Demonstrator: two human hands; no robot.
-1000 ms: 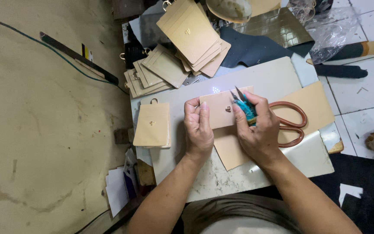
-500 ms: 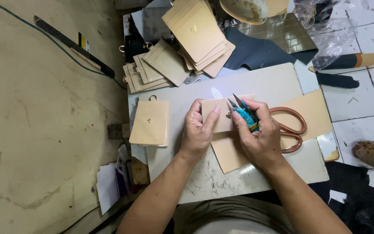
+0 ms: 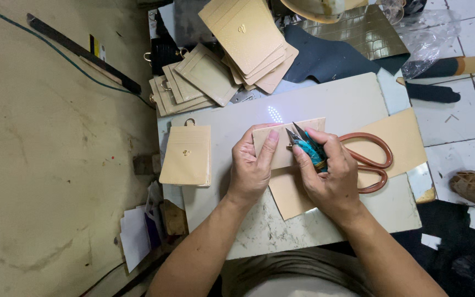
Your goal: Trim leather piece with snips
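Centre of frame: left hand [image 3: 253, 168] lies on a small tan leather piece [image 3: 281, 144], fingers curled over its left end and thumb flat on top, pinning it to the pale stone surface [image 3: 336, 99]. Right hand [image 3: 331, 173] is closed around teal-handled thread snips [image 3: 307, 146]; the blade tips point toward the upper left and sit over the piece's upper edge, near its middle. Blades appear slightly parted.

Under both hands: a larger tan leather sheet [image 3: 397, 137], running from centre out to the right. Large scissors with reddish-brown handles [image 3: 370, 162] lie on that sheet just right of the right hand, partly hidden by it.

Left of the left hand, apart from it: one finished beige card holder with a metal ring [image 3: 186, 155], flat on the surface. Upper left to upper centre: stacks of similar beige card holders [image 3: 246, 41]. Upper right: dark blue leather [image 3: 325, 58] and crumpled clear plastic [image 3: 427, 38] over white floor tiles.
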